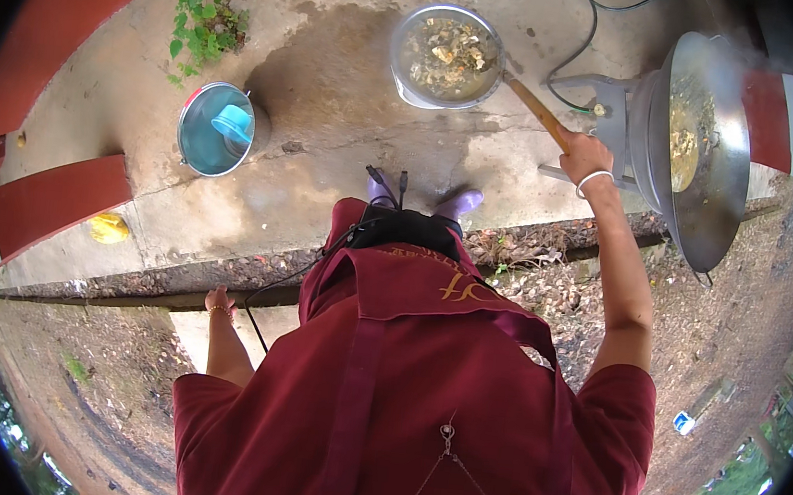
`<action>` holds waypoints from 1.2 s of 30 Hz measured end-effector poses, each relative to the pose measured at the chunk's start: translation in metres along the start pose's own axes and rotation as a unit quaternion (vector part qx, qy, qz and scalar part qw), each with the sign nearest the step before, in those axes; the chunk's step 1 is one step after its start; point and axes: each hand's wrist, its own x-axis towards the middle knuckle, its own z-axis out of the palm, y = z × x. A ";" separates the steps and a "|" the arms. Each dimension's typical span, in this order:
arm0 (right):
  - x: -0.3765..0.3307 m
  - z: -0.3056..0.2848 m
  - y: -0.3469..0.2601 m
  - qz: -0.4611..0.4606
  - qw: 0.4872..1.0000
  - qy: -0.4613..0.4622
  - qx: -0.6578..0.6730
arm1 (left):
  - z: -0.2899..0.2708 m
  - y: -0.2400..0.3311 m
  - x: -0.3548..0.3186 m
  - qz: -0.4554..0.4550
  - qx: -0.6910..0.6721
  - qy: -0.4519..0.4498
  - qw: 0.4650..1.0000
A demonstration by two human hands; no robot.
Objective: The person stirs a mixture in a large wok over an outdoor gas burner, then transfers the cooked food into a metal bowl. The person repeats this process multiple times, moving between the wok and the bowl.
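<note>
My right hand (587, 157) is closed around the wooden handle (538, 110) of a long cooking utensil. Its far end meets the right rim of a round metal basin (400, 72), and I cannot make out the utensil's head. Inside the basin lies chopped food (448, 56) in murky liquid. To the right a large wok (717, 212) stands tilted in view on a metal stand, with steam rising and similar food pieces in yellowish liquid. My left hand (220, 300) hangs low at my left side, away from the vessels; its fingers are too small to read.
A metal bucket (184, 150) of water with a blue scoop (232, 122) stands left on the concrete. Behind it grows a green plant (209, 27). A yellow item (109, 228) lies near the red-and-white edging. A dark hose (588, 38) runs toward the wok's stand (612, 125). A gutter crosses behind my feet.
</note>
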 end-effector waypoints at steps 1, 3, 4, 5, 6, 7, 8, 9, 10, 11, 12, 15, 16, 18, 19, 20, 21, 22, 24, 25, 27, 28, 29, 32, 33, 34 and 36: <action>0.002 -0.009 -0.006 0.003 0.999 0.000 -0.053 | 0.010 0.000 -0.005 -0.003 -0.003 -0.007 1.000; 0.005 -0.019 -0.016 -0.003 0.993 0.007 -0.121 | 0.024 0.006 -0.009 -0.004 -0.012 -0.016 1.000; 0.005 -0.023 -0.018 -0.005 0.988 0.010 -0.154 | 0.030 0.009 -0.009 -0.003 -0.020 -0.017 1.000; 0.002 -0.027 -0.014 -0.005 0.987 0.025 -0.160 | 0.035 0.010 -0.010 -0.002 -0.026 -0.019 0.999; -0.002 -0.031 -0.008 -0.005 0.985 0.041 -0.167 | 0.036 0.013 -0.003 -0.001 -0.030 -0.047 0.998; -0.008 -0.035 -0.002 -0.006 0.984 0.057 -0.171 | 0.035 0.015 0.002 0.008 -0.029 -0.051 0.998; -0.017 -0.040 0.005 0.002 0.986 0.064 -0.151 | 0.035 0.017 0.007 0.019 -0.026 -0.057 0.998; -0.025 -0.037 0.023 -0.023 0.992 0.091 -0.089 | 0.038 0.021 0.013 0.032 -0.021 -0.064 0.997; -0.032 -0.028 0.050 -0.049 0.991 0.119 -0.024 | 0.039 0.027 0.020 0.037 -0.016 -0.053 0.998; -0.043 -0.022 0.070 -0.071 0.986 0.147 0.037 | 0.046 0.033 0.016 0.041 -0.008 -0.056 0.998; -0.057 -0.027 0.082 0.023 0.959 0.059 0.275 | 0.053 0.039 0.010 0.047 0.001 -0.056 0.997; -0.123 -0.043 0.103 0.187 0.770 -0.039 0.609 | 0.072 0.076 0.008 0.072 0.046 -0.054 0.995; -0.148 -0.041 0.111 0.195 0.741 -0.013 0.642 | 0.087 0.088 0.002 0.078 0.051 -0.047 0.995; -0.196 -0.034 0.132 0.194 0.678 0.032 0.709 | 0.102 0.112 0.000 0.068 0.077 -0.071 0.992; -0.218 -0.029 0.144 0.183 0.650 0.054 0.735 | 0.121 0.121 -0.011 0.080 0.066 -0.076 0.992; -0.239 -0.042 0.149 0.170 0.645 0.063 0.742 | 0.135 0.133 -0.020 0.088 0.091 -0.094 0.988; -0.258 -0.052 0.158 0.183 0.647 0.095 0.734 | 0.149 0.145 -0.026 0.091 0.100 -0.096 0.986; -0.274 -0.058 0.168 0.195 0.648 0.124 0.725 | 0.165 0.160 -0.037 0.107 0.122 -0.096 0.982; -0.302 -0.063 0.193 0.226 0.650 0.171 0.705 | 0.202 0.190 -0.057 0.137 0.139 -0.113 0.974; -0.310 -0.065 0.209 0.256 0.662 0.190 0.679 | 0.219 0.203 -0.071 0.153 0.137 -0.115 0.972; -0.320 -0.069 0.245 0.302 0.675 0.179 0.649 | 0.251 0.226 -0.101 0.205 0.158 -0.130 0.957; -0.318 -0.076 0.257 0.352 0.679 0.175 0.619 | 0.260 0.232 -0.117 0.228 0.165 -0.134 0.950; -0.318 -0.074 0.281 0.361 0.700 0.153 0.597 | 0.268 0.236 -0.125 0.230 0.183 -0.142 0.945; -0.315 -0.091 0.346 0.426 0.705 0.057 0.564 | 0.281 0.244 -0.150 0.225 0.219 -0.151 0.937; -0.318 -0.088 0.375 0.433 0.709 0.028 0.555 | 0.281 0.238 -0.154 0.221 0.212 -0.146 0.941; -0.314 -0.086 0.395 0.438 0.724 -0.008 0.532 | 0.278 0.231 -0.157 0.216 0.206 -0.139 0.944; -0.300 -0.081 0.414 0.453 0.704 -0.034 0.546 | 0.269 0.204 -0.173 0.135 0.150 -0.137 0.970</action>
